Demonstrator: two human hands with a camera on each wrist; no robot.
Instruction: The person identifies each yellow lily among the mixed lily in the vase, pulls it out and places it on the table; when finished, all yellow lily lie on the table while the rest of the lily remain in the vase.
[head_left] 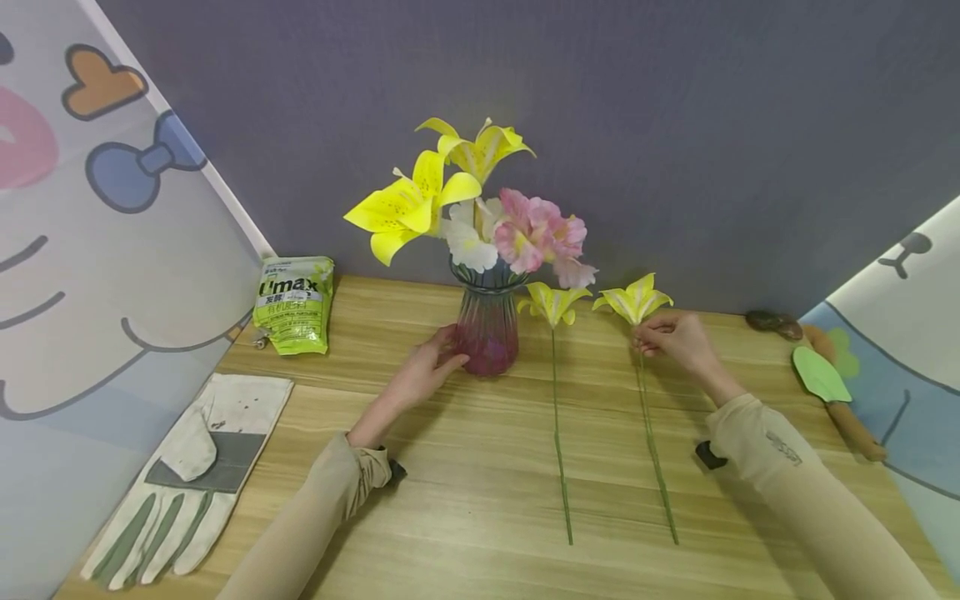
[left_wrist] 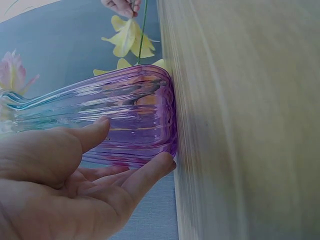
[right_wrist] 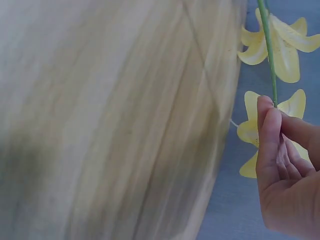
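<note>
Pinching: right hand (head_left: pixel 678 343) gripped one yellow lily (head_left: pixel 634 302) just below its bloom; grip spot covered by fingers.
Left hand (head_left: pixel 431 364): held vase (head_left: pixel 489 333) low on its side, far fingers partly hidden.
Second lily (head_left: pixel 554 303): lay on table (head_left: pixel 465 500), between vase and held lily.
Bouquet (head_left: pixel 468 237): stood in vase, lower stems hard to make out.

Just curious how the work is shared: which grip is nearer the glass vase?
Left. The left grip touches the glass vase low down; the right grip is apart, to its right, pinching a yellow lily.
</note>
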